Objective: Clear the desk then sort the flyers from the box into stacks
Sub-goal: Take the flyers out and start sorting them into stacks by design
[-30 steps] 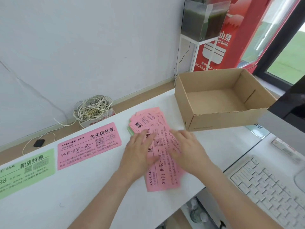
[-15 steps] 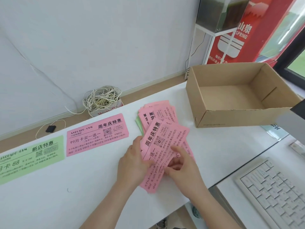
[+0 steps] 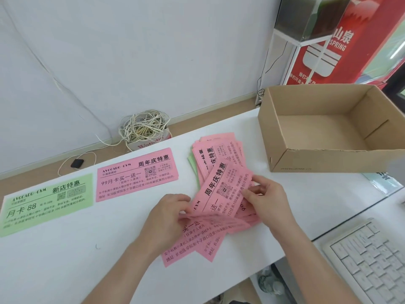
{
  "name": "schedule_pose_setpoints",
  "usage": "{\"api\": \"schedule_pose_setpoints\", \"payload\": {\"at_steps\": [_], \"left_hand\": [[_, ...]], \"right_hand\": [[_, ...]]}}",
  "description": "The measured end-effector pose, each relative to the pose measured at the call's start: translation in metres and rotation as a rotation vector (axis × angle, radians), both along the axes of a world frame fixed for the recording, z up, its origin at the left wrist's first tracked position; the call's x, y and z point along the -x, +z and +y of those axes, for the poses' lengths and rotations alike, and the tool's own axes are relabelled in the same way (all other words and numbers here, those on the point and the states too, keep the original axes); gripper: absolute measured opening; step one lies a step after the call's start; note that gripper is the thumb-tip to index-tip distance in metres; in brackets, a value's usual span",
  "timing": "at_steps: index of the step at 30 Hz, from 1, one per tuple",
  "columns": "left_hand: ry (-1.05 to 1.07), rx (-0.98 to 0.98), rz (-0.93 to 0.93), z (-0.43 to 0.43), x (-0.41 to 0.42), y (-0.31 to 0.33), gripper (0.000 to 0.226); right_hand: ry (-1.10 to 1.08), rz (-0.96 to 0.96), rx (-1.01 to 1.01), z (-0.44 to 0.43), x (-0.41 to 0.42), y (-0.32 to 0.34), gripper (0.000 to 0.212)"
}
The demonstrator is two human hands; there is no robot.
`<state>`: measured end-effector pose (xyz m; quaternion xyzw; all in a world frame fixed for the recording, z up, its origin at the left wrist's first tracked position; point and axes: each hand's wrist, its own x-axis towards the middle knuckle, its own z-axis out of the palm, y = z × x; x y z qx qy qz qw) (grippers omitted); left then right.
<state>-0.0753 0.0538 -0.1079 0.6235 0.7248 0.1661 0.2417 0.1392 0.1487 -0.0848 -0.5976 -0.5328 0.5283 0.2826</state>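
Fig. step: separating top pink flyer (image 3: 223, 189) | my right hand (image 3: 269, 200) pinches its edge, left hand (image 3: 166, 216) grips loose pile (image 3: 192, 240) | I should lift one sheet only.

both forearms reach forward, left hand (image 3: 166, 218) and right hand (image 3: 270, 201) close together, fingers (image 3: 259, 180) pinching pink flyers (image 3: 221, 189).
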Motion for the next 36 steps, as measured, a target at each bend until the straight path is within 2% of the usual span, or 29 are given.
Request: {"api": "schedule_pose_setpoints", "payload": {"at_steps": [3, 4, 6, 7, 8, 10, 11, 13, 16, 19, 22, 24, 26, 27, 28, 29, 30, 31, 32, 33, 34, 35, 36], "left_hand": [[0.045, 0.024, -0.11, 0.003, -0.005, 0.008, 0.02], [0.1, 0.042, -0.182, 0.003, -0.005, 0.009, 0.023], [0.209, 0.043, -0.294, 0.001, -0.002, 0.011, 0.025], [0.222, 0.026, -0.297, -0.001, 0.001, 0.013, 0.027], [0.207, 0.024, -0.272, -0.004, 0.004, 0.015, 0.032], [0.148, 0.095, -0.217, -0.012, 0.014, 0.021, 0.05], [0.13, 0.15, -0.16, -0.015, 0.019, 0.021, 0.06], [0.123, 0.235, 0.002, -0.019, 0.029, 0.021, 0.063], [0.162, 0.22, 0.136, -0.022, 0.038, 0.022, 0.041], [0.147, 0.151, 0.285, -0.023, 0.043, 0.022, 0.036], [0.131, 0.12, 0.403, -0.025, 0.049, 0.02, 0.042], [0.12, 0.071, 0.475, -0.027, 0.056, 0.012, 0.054], [0.136, -0.041, 0.492, -0.029, 0.057, 0.004, 0.066], [0.163, -0.101, 0.412, -0.028, 0.051, 0.007, 0.062], [0.238, -0.136, 0.236, -0.024, 0.04, 0.018, 0.051], [0.335, -0.135, -0.025, -0.018, 0.026, 0.034, 0.039], [0.401, -0.059, -0.344, -0.011, 0.012, 0.048, 0.037], [0.44, 0.045, -0.67, -0.004, -0.002, 0.059, 0.042], [0.442, 0.106, -0.874, 0.003, -0.015, 0.066, 0.047], [0.433, 0.113, -0.967, 0.007, -0.023, 0.068, 0.047], [0.441, 0.085, -0.969, 0.009, -0.026, 0.071, 0.043], [0.469, 0.047, -0.913, 0.008, -0.026, 0.076, 0.037], [0.503, 0.02, -0.806, 0.004, -0.016, 0.074, 0.034]], "right_hand": [[0.033, 0.192, 0.084, -0.007, -0.001, 0.006, 0.019], [0.059, 0.253, 0.131, -0.011, -0.002, 0.008, 0.02], [0.141, 0.246, 0.151, -0.015, -0.006, 0.009, 0.029], [0.156, 0.145, 0.093, -0.015, -0.008, 0.005, 0.035], [0.139, -0.033, -0.025, -0.011, -0.01, 0.001, 0.035], [0.155, -0.444, -0.24, -0.002, -0.012, -0.003, 0.023], [0.202, -0.602, -0.25, 0.001, -0.01, -0.002, 0.033], [0.257, -0.699, -0.172, 0.006, -0.003, -0.007, 0.054], [0.154, -0.656, -0.182, 0.008, 0.005, -0.012, 0.046], [0.062, -0.678, -0.296, 0.006, -0.001, -0.012, 0.009], [0.031, -0.702, -0.433, 0.003, -0.012, -0.015, 0.008], [-0.021, -0.589, -0.47, 0.003, -0.017, -0.007, 0.01], [-0.105, -0.372, -0.408, 0.001, -0.018, 0.004, 0.011], [-0.147, -0.225, -0.333, -0.001, -0.016, 0.011, 0.009], [-0.175, -0.066, -0.238, -0.004, -0.013, 0.018, 0.008], [-0.188, 0.078, -0.136, -0.009, -0.008, 0.023, 0.008], [-0.184, 0.181, -0.052, -0.014, -0.002, 0.026, 0.008], [-0.161, 0.244, 0.008, -0.02, 0.005, 0.028, 0.01], [-0.126, 0.29, 0.05, -0.026, 0.012, 0.03, 0.01], [-0.082, 0.319, 0.077, -0.031, 0.018, 0.03, 0.011], [-0.03, 0.331, 0.082, -0.034, 0.022, 0.031, 0.012], [0.014, 0.303, 0.047, -0.035, 0.024, 0.03, 0.013], [0.042, 0.191, -0.048, -0.033, 0.024, 0.027, 0.013]]}}
